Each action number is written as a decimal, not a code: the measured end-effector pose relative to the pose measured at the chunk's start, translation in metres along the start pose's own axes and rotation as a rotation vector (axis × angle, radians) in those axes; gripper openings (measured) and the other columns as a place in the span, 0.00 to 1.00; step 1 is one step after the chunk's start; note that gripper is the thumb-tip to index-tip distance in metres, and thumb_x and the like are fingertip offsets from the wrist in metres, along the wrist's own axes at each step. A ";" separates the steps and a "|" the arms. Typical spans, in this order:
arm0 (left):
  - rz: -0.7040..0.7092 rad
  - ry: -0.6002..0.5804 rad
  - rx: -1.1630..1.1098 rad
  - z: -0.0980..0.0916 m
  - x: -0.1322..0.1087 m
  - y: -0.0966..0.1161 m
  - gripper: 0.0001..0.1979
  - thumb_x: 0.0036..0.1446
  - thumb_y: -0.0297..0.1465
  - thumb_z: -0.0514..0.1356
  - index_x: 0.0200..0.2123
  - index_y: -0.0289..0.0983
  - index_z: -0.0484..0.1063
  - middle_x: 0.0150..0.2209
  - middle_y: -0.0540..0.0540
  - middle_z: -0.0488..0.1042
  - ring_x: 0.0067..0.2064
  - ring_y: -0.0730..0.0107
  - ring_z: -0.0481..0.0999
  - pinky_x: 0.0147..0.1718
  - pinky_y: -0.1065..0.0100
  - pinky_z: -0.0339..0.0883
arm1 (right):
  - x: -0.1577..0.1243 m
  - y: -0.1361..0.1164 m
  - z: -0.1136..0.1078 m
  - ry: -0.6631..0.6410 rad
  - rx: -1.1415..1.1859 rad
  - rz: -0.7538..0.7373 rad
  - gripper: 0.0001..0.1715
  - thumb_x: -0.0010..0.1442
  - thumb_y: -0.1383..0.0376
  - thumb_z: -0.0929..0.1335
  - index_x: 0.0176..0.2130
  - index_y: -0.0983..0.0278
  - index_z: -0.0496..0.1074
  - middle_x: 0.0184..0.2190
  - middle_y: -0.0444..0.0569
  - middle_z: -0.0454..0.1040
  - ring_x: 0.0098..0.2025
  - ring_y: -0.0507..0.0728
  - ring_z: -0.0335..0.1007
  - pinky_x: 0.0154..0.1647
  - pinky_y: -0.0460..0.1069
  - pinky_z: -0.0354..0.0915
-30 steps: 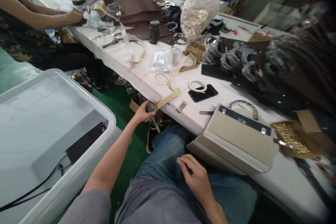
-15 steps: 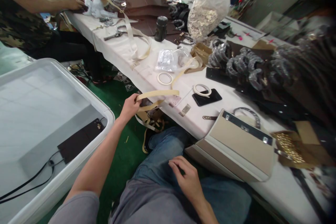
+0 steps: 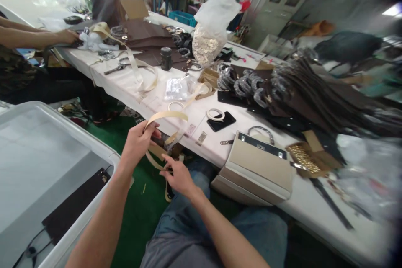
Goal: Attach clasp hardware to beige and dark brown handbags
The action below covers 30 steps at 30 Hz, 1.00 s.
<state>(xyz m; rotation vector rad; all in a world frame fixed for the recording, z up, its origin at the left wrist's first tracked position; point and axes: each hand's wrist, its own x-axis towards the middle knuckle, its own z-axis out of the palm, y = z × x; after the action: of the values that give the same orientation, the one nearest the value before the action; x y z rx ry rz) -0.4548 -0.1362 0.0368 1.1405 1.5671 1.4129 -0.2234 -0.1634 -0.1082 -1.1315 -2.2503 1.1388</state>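
My left hand (image 3: 140, 140) is closed around a long cream-coloured strip (image 3: 168, 114), which arches out toward the table edge and loops down below the hand. Lower and to the right, my right hand (image 3: 179, 176) pinches the hanging part of that strip between thumb and fingers. Both hands are above the green floor, just off the table's edge. A ring-shaped tape roll (image 3: 175, 106) lies beyond the strip, while another tape roll (image 3: 215, 114) rests partly on a black phone (image 3: 221, 122). To the right, a beige handbag (image 3: 257, 165) with a dark band sits at the table edge.
A large white bin (image 3: 114, 160) with a dark flat piece inside stands on my left. Along the white table (image 3: 201, 165) are a clear plastic packet (image 3: 176, 88), a dark jar (image 3: 166, 58), a box of gold-coloured parts (image 3: 304, 159) and dark bags (image 3: 301, 79). Another person's hand (image 3: 67, 38) works far left.
My right hand has risen from near my lap to the strip and grips its lower part. The view has turned up and right, and my left hand keeps hold of the strip.
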 end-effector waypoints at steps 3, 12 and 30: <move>-0.029 0.105 0.035 -0.016 0.001 0.001 0.34 0.68 0.62 0.63 0.50 0.35 0.83 0.37 0.39 0.85 0.38 0.52 0.86 0.29 0.60 0.84 | -0.017 0.002 -0.012 0.051 -0.116 0.092 0.12 0.75 0.66 0.70 0.53 0.57 0.83 0.48 0.49 0.87 0.49 0.63 0.84 0.53 0.52 0.73; -0.009 0.078 0.593 -0.014 0.012 -0.044 0.57 0.51 0.58 0.72 0.73 0.27 0.67 0.62 0.19 0.78 0.67 0.18 0.76 0.67 0.23 0.68 | -0.109 -0.076 -0.133 0.535 -0.295 -0.299 0.22 0.76 0.72 0.65 0.64 0.57 0.73 0.46 0.53 0.84 0.42 0.62 0.83 0.44 0.55 0.75; -0.086 -0.770 -0.001 0.145 -0.118 0.049 0.35 0.67 0.66 0.62 0.44 0.36 0.80 0.34 0.45 0.73 0.36 0.65 0.69 0.37 0.69 0.62 | -0.186 -0.034 -0.227 0.717 -0.604 -0.323 0.18 0.81 0.70 0.62 0.60 0.64 0.78 0.48 0.54 0.84 0.46 0.61 0.81 0.52 0.57 0.73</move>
<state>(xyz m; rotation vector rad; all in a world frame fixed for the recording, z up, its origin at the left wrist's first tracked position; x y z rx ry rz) -0.2727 -0.1969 0.0605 1.3759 1.0382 0.7625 0.0140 -0.2106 0.0604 -1.0780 -2.0832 -0.1095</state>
